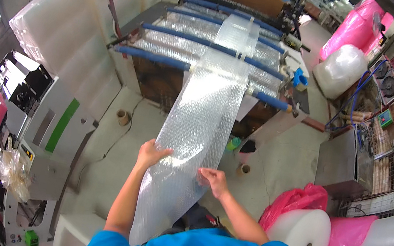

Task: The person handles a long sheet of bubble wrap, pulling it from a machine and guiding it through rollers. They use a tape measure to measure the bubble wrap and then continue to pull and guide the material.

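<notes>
A long strip of clear bubble wrap (pixel 203 119) runs from a machine with blue rollers (pixel 204 42) down toward me. My left hand (pixel 151 153) grips the strip's left edge. My right hand (pixel 213 180) pinches its right edge a little lower. Below my hands the strip hangs on toward my blue shirt.
A grey and green machine (pixel 53 136) stands at the left. Big clear bubble wrap rolls (pixel 68 25) line the left wall. White and pink rolls (pixel 301 232) lie at the lower right, with a pink bag (pixel 296 198). Cardboard cores (pixel 123 117) sit on the floor.
</notes>
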`<state>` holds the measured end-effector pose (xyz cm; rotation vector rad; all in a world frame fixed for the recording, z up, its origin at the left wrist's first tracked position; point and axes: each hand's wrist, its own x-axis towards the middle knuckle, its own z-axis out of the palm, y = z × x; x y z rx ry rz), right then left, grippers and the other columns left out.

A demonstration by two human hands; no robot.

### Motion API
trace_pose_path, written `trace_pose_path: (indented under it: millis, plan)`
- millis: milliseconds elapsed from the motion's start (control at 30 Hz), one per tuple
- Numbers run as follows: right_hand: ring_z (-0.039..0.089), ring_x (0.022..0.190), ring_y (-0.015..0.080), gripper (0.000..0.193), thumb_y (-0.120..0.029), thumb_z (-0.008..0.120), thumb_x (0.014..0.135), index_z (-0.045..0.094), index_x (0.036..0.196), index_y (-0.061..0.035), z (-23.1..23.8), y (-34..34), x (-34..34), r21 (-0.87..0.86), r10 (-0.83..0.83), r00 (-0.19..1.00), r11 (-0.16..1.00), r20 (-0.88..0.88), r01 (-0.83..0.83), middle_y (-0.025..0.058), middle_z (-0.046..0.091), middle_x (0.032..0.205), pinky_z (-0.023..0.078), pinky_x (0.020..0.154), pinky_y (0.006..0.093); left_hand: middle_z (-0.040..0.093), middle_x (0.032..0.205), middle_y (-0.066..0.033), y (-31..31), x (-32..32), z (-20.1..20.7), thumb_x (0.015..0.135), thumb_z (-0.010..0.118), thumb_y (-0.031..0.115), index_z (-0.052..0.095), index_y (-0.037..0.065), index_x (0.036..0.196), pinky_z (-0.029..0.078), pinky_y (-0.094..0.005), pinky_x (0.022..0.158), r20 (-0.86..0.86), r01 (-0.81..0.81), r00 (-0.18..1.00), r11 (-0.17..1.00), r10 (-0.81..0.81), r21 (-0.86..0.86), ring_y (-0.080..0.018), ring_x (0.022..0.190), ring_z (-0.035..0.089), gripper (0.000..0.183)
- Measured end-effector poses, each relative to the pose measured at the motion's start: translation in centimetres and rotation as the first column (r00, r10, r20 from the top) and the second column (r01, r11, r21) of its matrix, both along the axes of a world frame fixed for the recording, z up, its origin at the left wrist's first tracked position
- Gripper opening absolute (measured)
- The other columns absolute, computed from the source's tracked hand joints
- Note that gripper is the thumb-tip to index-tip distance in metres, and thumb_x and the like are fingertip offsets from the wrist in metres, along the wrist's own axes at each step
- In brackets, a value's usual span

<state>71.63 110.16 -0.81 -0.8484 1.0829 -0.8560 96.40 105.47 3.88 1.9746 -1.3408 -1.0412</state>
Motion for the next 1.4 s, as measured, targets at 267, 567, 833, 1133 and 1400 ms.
trace_pose_path:
  millis: [267, 567, 833, 1133, 1400]
  plan:
    - [0.054, 0.074, 0.0103, 0.024, -0.016, 0.059, 0.076, 0.058, 0.095, -0.0019, -1.8, 4.2, 2.7, 0.017, -0.085, 0.99, 0.996, 0.114, 0.083, 0.0022, 0.059, 0.086, 0.043, 0.069, 0.0229, 0.057, 0.092, -0.0154, 5.6, 3.2, -3.4, 0.065, 0.068, 0.033, 0.048, -0.005, 0.104, 0.044, -0.0314, 0.073, -0.092, 0.106, 0.989, 0.992, -0.113, -0.073, -0.0212, 0.083, 0.056, 0.058]
    - [0.053, 0.079, 0.0115, 0.02, -0.01, 0.059, 0.075, 0.059, 0.095, -0.0051, -1.9, -5.1, 0.6, -0.113, -0.158, 0.983, 0.979, 0.095, 0.169, 0.0036, 0.057, 0.091, 0.046, 0.065, 0.0242, 0.054, 0.1, -0.0207, -1.5, -0.3, -3.9, 0.062, 0.061, 0.052, 0.044, -0.004, 0.107, 0.041, -0.0363, 0.08, 0.028, -0.116, 0.993, 0.99, 0.118, -0.078, -0.0307, 0.095, 0.052, 0.074]
    - [0.054, 0.078, 0.0137, 0.017, -0.012, 0.058, 0.076, 0.059, 0.092, -0.0073, 0.3, -14.1, -1.0, -0.164, -0.205, 0.979, 0.965, 0.018, 0.205, 0.0022, 0.055, 0.091, 0.048, 0.061, 0.0262, 0.052, 0.103, -0.0219, -9.4, -2.9, -1.7, 0.062, 0.055, 0.06, 0.044, -0.001, 0.109, 0.04, -0.0389, 0.08, 0.131, -0.115, 0.983, 0.989, 0.127, -0.095, -0.0332, 0.098, 0.049, 0.078]
    - [0.053, 0.079, 0.0109, 0.018, -0.007, 0.06, 0.071, 0.059, 0.089, -0.0049, -8.3, -5.0, -1.4, -0.078, 0.14, 0.968, 0.984, -0.208, -0.159, 0.0016, 0.057, 0.087, 0.045, 0.069, 0.0255, 0.06, 0.083, -0.0138, 0.2, -0.3, -13.1, 0.053, 0.072, 0.046, 0.057, -0.001, 0.089, 0.044, -0.0315, 0.073, -0.141, -0.055, 0.987, 0.989, 0.074, 0.138, -0.0227, 0.08, 0.058, 0.061]
    - [0.057, 0.07, 0.0151, 0.019, -0.008, 0.058, 0.075, 0.056, 0.093, -0.0033, -0.2, 0.6, 0.3, 0.1, -0.027, 0.999, 0.995, 0.032, 0.023, 0.0078, 0.058, 0.083, 0.049, 0.055, 0.0263, 0.05, 0.057, -0.0066, 7.2, 0.6, -4.1, 0.061, 0.069, 0.038, 0.052, -0.001, 0.068, 0.038, -0.0279, 0.051, 0.088, -0.325, 0.941, 0.945, 0.328, -0.047, -0.0131, 0.053, 0.045, 0.044]
